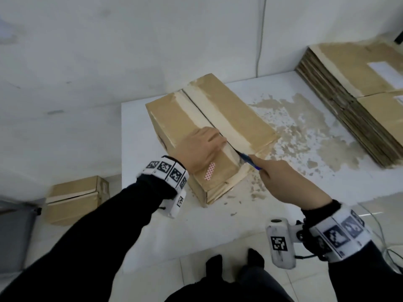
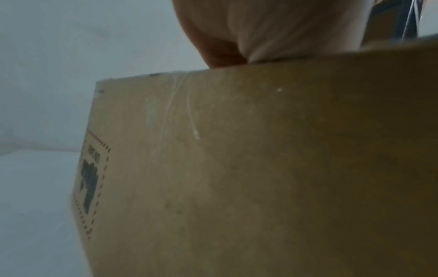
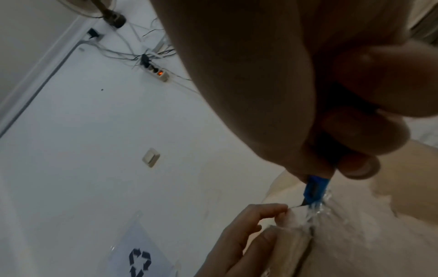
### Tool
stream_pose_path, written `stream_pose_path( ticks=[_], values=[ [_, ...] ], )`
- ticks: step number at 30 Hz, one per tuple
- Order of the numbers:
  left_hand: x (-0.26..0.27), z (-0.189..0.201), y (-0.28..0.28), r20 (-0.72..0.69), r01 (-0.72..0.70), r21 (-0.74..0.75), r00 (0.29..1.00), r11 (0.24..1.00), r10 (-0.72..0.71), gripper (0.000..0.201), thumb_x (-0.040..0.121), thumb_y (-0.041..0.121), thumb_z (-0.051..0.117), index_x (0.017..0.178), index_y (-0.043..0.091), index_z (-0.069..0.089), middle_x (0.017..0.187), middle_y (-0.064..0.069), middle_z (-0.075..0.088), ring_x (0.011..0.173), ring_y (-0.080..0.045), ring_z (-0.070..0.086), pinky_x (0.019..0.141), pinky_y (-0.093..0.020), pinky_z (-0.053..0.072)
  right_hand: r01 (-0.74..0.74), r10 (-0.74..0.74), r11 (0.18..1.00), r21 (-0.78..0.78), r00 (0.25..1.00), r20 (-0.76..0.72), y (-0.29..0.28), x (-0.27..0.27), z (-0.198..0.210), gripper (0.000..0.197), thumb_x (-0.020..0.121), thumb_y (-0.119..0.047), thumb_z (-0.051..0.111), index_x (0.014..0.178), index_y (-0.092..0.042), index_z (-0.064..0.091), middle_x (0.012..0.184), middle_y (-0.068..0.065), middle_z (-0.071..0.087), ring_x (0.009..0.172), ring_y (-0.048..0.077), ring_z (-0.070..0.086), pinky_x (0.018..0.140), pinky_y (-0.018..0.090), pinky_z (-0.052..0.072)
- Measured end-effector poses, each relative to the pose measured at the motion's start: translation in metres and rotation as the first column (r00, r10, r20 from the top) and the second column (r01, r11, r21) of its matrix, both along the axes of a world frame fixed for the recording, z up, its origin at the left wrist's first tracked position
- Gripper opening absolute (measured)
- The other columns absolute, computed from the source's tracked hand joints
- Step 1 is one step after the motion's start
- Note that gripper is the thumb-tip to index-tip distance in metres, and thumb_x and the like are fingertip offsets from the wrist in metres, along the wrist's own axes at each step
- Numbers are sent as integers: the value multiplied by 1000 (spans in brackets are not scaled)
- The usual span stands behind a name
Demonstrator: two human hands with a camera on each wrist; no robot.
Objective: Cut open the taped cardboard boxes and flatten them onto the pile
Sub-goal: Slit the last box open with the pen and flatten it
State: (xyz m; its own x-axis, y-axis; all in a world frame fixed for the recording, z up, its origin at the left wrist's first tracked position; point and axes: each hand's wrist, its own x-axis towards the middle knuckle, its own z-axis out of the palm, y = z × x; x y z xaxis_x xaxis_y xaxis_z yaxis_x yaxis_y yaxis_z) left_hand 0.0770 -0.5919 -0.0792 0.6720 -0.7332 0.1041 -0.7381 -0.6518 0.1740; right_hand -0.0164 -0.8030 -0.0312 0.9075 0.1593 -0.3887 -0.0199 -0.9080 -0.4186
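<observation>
Clearly the slitting step was under way: the right hand [image 1: 281,179] gripped a blue knife [image 1: 250,161], tip in the taped seam of the box [image 1: 209,131] at table [image 1: 218,219] centre. The left hand [image 1: 202,149] pressed flat on top. Next, probably, draw the blade toward six o'clock; the pile [image 1: 357,101] lay at two o'clock.

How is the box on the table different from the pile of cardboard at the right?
The box stands whole and closed; the pile is flattened sheets. The left hand presses on the box while the right hand cuts its seam with a blue knife; nothing touches the pile. Both are brown cardboard on the white table.
</observation>
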Motion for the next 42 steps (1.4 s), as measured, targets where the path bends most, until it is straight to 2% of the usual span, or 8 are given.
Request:
stream_pose_path(
  ticks=[4,11,15,22,30,36,39,42],
  values=[
    [9,-1,2,-2,52,5,999,999,-52,50,90,32,27,125,11,56,123,-12,52,117,-27,47,99,-40,36,66,-55,982,176,996,-68,-10,1,-2,48,101,-12,28,146,-31,29,64,0,46,49,13,34,42,15,28],
    [14,-8,-13,59,41,-147,998,988,-32,37,94,45,34,101,13,51,101,-1,52,96,-20,47,107,-40,26,140,-119,961,238,988,-103,-21,-12,0,48,100,-11,30,143,-31,36,63,-3,45,47,8,33,41,15,28],
    [13,-8,-11,99,26,-167,995,986,-9,37,95,47,34,101,14,50,100,0,51,97,-20,47,109,-42,21,218,-197,893,394,976,-92,-11,-13,-11,47,99,-13,32,141,-31,41,68,8,42,52,14,32,44,20,26],
    [8,-6,-12,151,22,-210,988,977,10,39,93,44,33,100,11,53,100,-3,54,98,-23,51,108,-40,16,347,-195,756,555,929,-314,-30,-20,-6,47,100,-8,33,140,-30,44,62,0,39,45,8,26,40,19,24],
    [7,-2,-14,187,40,-168,982,985,-8,38,93,41,34,102,10,53,101,-4,54,99,-24,51,108,-40,16,300,-171,792,531,945,-278,-28,-25,-8,46,100,-10,35,139,-30,45,60,-4,42,44,7,29,40,19,26],
    [11,-3,-17,237,66,57,968,996,-78,38,96,39,31,103,12,57,101,-6,56,97,-26,54,106,-45,21,198,-24,838,508,944,-329,-55,-21,7,44,100,-10,34,131,-35,52,58,-4,39,42,7,26,40,19,23],
    [8,3,-27,223,-20,148,975,989,-13,42,97,40,29,100,12,60,99,-5,55,96,-25,52,101,-42,24,112,-74,883,457,992,-100,-78,-13,18,43,99,-13,38,130,-41,51,59,-4,51,42,7,32,41,20,29],
    [-8,12,-53,90,-269,189,962,944,256,40,99,35,33,102,10,64,108,-6,50,103,-24,46,96,-38,28,-57,11,950,307,989,150,-80,-2,9,44,99,-13,41,133,-40,48,73,-2,62,47,9,40,46,17,31]
  ],
)
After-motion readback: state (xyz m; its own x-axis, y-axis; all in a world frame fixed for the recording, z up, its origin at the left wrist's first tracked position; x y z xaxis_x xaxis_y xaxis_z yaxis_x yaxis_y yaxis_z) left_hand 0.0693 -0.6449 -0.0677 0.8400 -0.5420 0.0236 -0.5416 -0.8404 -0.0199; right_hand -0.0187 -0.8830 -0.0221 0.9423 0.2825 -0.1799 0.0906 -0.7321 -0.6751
